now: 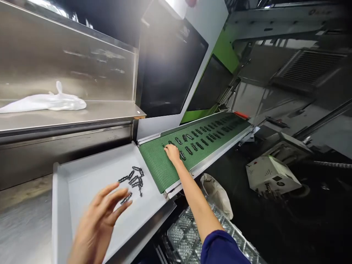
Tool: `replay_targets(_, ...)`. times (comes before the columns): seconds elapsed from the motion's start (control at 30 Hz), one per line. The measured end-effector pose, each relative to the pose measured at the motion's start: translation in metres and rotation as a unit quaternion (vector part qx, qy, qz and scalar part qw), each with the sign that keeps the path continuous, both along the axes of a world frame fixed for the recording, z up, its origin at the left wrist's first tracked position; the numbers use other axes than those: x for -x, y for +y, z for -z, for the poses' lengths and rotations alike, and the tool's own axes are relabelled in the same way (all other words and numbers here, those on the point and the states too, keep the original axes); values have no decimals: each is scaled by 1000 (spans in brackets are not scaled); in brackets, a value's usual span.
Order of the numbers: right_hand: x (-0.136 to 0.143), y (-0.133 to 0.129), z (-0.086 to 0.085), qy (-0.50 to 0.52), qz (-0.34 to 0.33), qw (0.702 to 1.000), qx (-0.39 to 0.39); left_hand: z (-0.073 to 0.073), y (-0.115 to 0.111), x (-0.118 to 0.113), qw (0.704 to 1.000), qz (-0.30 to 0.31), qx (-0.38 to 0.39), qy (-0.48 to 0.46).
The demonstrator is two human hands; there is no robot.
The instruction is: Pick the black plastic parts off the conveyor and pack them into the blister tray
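Observation:
My right hand (172,153) reaches over the green conveyor belt (156,165), its fingers pinched at a small black plastic part (164,145), mostly hidden by the fingertips. More of these slim black parts (189,150) lie in two rough rows along the belt. At the belt's near end is a light grey tray (90,179) with a loose cluster of black parts (134,180) in it. Above the tray I hold my left hand (100,216), fingers and thumb apart. One black part (126,198) shows between its fingertips, seemingly lying on the tray beyond them.
A white plastic bag or cloth (46,102) lies on the steel ledge (110,110) at left. Machine panels (170,66) stand behind the belt. Below it are a white sack (217,192) and clear patterned plastic trays (187,234). A pale box-shaped device (272,174) is at right.

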State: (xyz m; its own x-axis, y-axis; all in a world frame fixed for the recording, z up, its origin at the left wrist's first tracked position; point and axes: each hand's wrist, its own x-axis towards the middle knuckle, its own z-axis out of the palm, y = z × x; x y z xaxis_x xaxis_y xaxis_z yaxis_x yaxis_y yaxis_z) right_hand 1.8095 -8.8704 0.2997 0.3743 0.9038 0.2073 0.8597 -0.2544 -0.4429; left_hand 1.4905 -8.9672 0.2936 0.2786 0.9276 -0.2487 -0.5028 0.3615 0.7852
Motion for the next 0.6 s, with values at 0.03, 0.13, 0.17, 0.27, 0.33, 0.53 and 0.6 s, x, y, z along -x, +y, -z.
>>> replay_targets(0.03, 9, -7, 2, 25, -33, 999, -1, -2, 8, -22, 1000, 15, -3, 18)
replay_targets(0.13, 45, -40, 12, 94, -151, 984, 16, 4, 25, -78, 998, 56, 14, 40)
replay_targets(0.17, 55, -51, 15, 111, -188, 975, 29, 9, 28, -92, 997, 67, 10, 30)
replay_targets(0.27, 58, -63, 19, 156, -230, 959, 50, 21, 34, -115, 999, 32, 5, -39)
replay_targets(0.33, 35, -48, 12, 147, -164, 975, 27, 23, 35, -119, 995, -19, 42, -91)
replay_targets(0.53, -59, 13, -27, 107, 36, 993, -33, 10, 31, -92, 961, 4, 148, -233)
replay_targets(0.6, -62, 15, -34, 130, 33, 990, -35, 8, 24, -76, 957, -5, 145, -250)
